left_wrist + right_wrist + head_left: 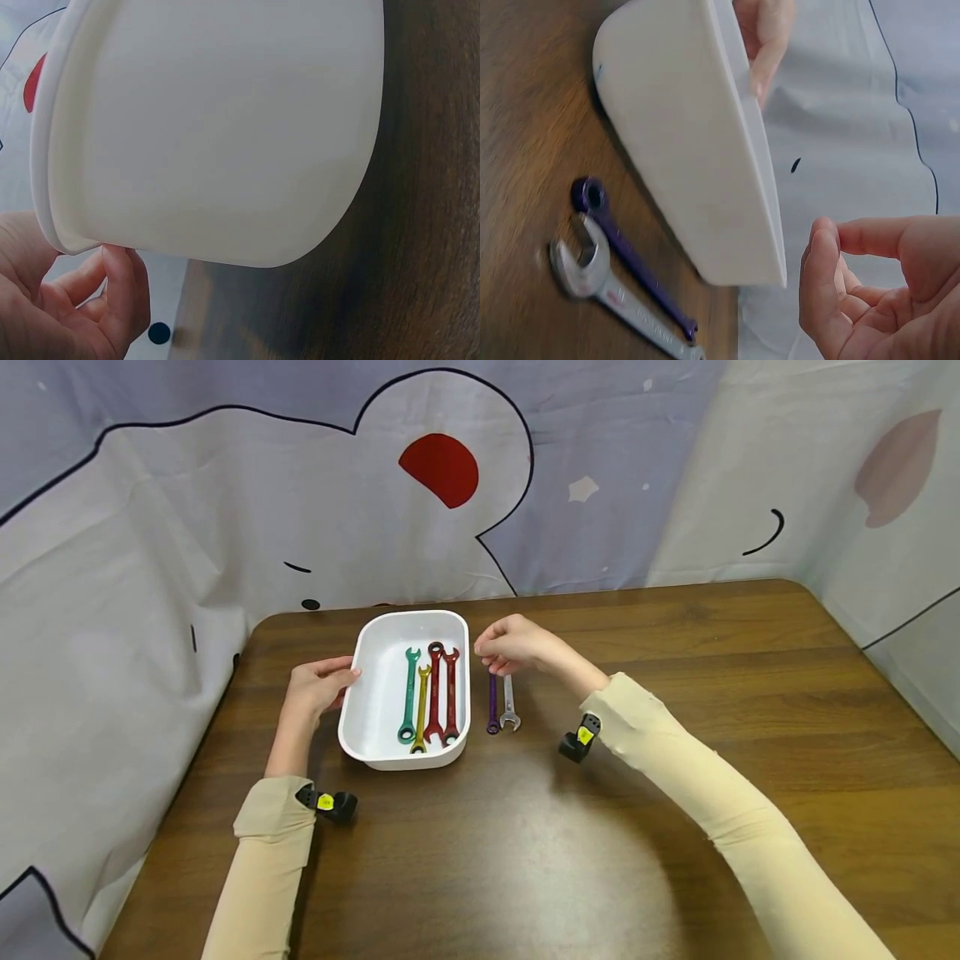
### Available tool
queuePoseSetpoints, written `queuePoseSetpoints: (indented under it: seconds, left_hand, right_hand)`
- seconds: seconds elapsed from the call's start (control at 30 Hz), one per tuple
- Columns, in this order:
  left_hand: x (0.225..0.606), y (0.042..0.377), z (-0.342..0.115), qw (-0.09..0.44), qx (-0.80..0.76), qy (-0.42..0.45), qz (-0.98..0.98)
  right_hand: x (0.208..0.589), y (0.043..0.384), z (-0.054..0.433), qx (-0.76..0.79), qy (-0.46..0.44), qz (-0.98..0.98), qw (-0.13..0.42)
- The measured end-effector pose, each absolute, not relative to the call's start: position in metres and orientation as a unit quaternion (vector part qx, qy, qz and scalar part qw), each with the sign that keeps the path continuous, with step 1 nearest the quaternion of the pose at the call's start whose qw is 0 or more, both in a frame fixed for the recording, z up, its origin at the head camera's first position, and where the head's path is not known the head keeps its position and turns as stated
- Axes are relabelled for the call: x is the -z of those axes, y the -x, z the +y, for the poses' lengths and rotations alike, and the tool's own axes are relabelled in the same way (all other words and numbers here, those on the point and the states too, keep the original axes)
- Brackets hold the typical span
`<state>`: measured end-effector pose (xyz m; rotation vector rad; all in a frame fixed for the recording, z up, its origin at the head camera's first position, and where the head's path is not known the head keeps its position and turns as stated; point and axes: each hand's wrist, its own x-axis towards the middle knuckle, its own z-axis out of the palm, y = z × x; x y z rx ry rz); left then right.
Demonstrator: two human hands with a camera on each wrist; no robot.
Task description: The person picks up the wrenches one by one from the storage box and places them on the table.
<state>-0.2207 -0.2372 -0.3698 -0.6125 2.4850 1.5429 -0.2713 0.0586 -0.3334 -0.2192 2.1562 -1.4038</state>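
Observation:
My left hand [315, 689] grips the left side of a white tray [371, 710], thumb over the rim and fingers against the outer wall. Inside the tray lie a green wrench [409, 697], a yellow wrench [422, 706] and two red wrenches, one [434, 693] left of the other [451, 693]. Just right of the tray my right hand [513, 645] hovers with curled fingers, thumb and forefinger tips meeting, nothing visible between them. Below it on the table, a purple wrench [634, 259] and a silver wrench [622, 300] lie side by side; the hand hides their far ends in the head view.
Everything stands on a brown wooden table [675, 693]. A printed cloth [300, 510] hangs behind the table and along its left side. Each sleeve carries a small black wrist camera, one left [337, 806] and one right [577, 743].

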Motion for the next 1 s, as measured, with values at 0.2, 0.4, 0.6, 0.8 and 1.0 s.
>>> queuePoseSetpoints:
  seconds: [0.2, 0.4, 0.6, 0.8, 1.0]
  left_hand:
    - [0.371, 0.221, -0.236, 0.073, -0.513, 0.207, 0.830]
    - [0.372, 0.222, -0.236, 0.067, -0.515, 0.200, 0.831]
    - [0.373, 0.224, -0.235, 0.070, -0.514, 0.198, 0.832]
    - [0.372, 0.225, -0.235, 0.073, -0.518, 0.201, 0.828]
    - [0.371, 0.225, -0.236, 0.072, -0.515, 0.198, 0.831]
  right_hand:
    - [0.331, 0.268, 0.046, 0.524, 0.096, 0.800, 0.276]
    - [0.330, 0.266, 0.034, 0.516, 0.108, 0.803, 0.277]
    - [0.328, 0.268, 0.022, 0.507, 0.113, 0.806, 0.284]
    - [0.328, 0.272, 0.013, 0.495, 0.114, 0.813, 0.284]
    - [0.330, 0.276, 0.001, 0.505, 0.111, 0.808, 0.282]
